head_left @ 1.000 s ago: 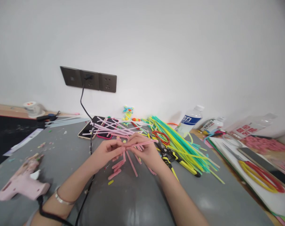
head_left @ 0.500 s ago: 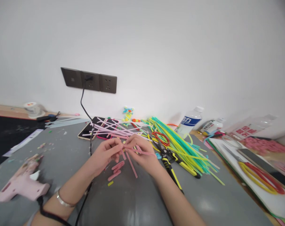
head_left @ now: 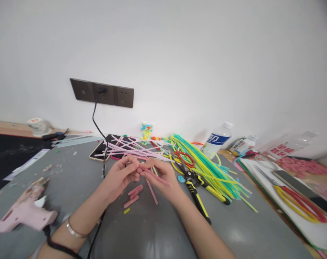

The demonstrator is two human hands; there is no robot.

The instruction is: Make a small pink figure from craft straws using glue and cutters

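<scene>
My left hand [head_left: 122,178] and my right hand [head_left: 163,178] meet above the grey table. Between their fingertips they pinch a pink pipe cleaner [head_left: 161,180], whose free length runs across my right fingers. My fingers partly hide the end being held. Below my hands lie small folded pink pipe cleaner pieces [head_left: 134,196], and another straight pink pipe cleaner [head_left: 152,192] slants close to my right hand. A short yellow piece [head_left: 127,210] rests in front of them.
Behind my hands lie lilac pipe cleaners [head_left: 117,147] over phones. To the right are pliers [head_left: 197,199], a green and yellow pipe cleaner bundle [head_left: 214,172], a bottle [head_left: 218,138] and scissors [head_left: 301,205]. At left sits a pink glue gun [head_left: 28,212], its cord [head_left: 102,216] crossing the table.
The held pink pipe cleaner's free length has swung downward and now slopes along my right fingers. My fingertips have shifted slightly; both hands stay together in about the same place.
</scene>
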